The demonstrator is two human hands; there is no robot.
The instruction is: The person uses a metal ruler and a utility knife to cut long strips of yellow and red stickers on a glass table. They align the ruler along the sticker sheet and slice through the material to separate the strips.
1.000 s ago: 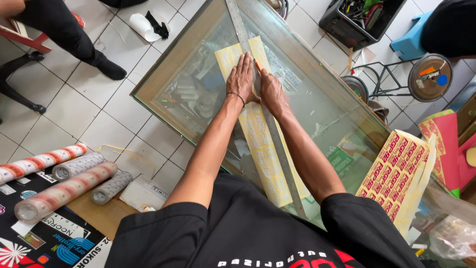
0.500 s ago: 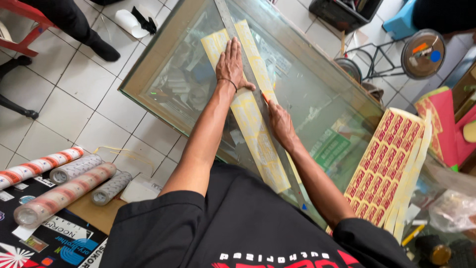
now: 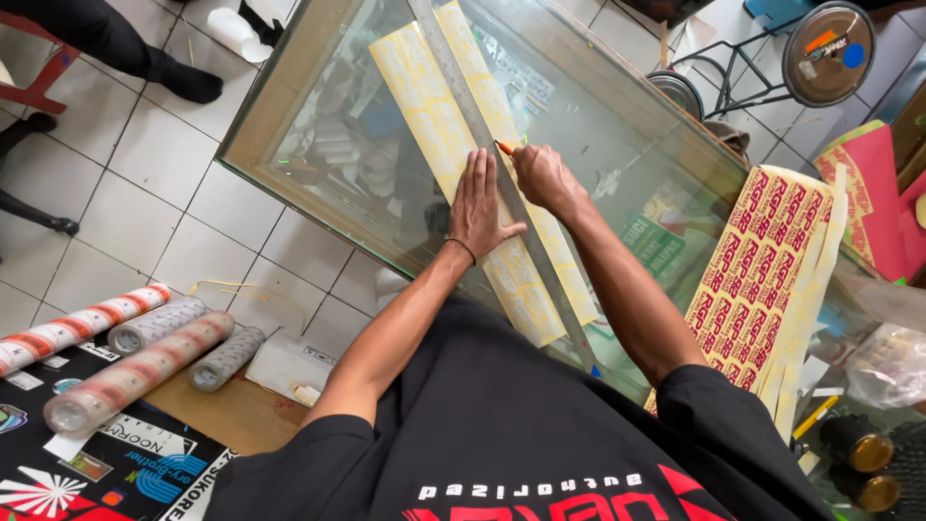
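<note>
Head camera, looking down.

**A:** What do you see?

**B:** A person in a black shirt leans over a glass table [image 3: 289, 145]. A long strip of yellow stickers [image 3: 434, 125] lies flat on the glass. A long metal ruler [image 3: 463, 96] lies on top of the strip, running along it.

**A:** What is the left hand doing?

**B:** The left hand [image 3: 477, 207] lies flat, fingers stretched out and open. The palm is on the yellow stickers and the thumb reaches onto the ruler. It grips nothing. There is a thin black band on the wrist.

**A:** And the right hand?

**B:** The right hand [image 3: 542, 176] is curled into a fist around a small orange knife [image 3: 504, 148]. The tip pokes out and sits right at the ruler's edge, on the yellow stickers, just past the left fingertips.

**A:** What else is near?

**B:** To the right, a stack of sheets with red stickers [image 3: 762, 280] rests on the table. On the left, see-through rolls of tape [image 3: 135, 367] lie on a low brown surface beside the white floor tiles. Far up on the left, another person's dark shoe [image 3: 188, 82] stands on the floor, well apart from the table
</note>
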